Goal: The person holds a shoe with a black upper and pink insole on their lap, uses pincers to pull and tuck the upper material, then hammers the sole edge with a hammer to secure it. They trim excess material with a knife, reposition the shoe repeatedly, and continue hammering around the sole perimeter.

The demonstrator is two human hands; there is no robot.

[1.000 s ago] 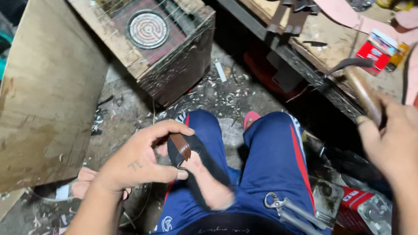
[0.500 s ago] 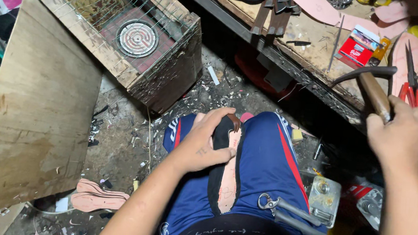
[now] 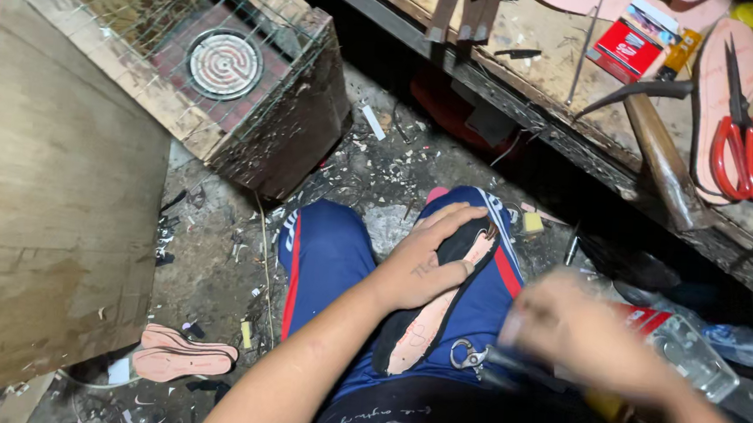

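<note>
Red-handled scissors [image 3: 740, 146] and a hammer [image 3: 659, 149] lie on the workbench [image 3: 540, 63]; pink soles [image 3: 182, 355] rest on the floor
</note>
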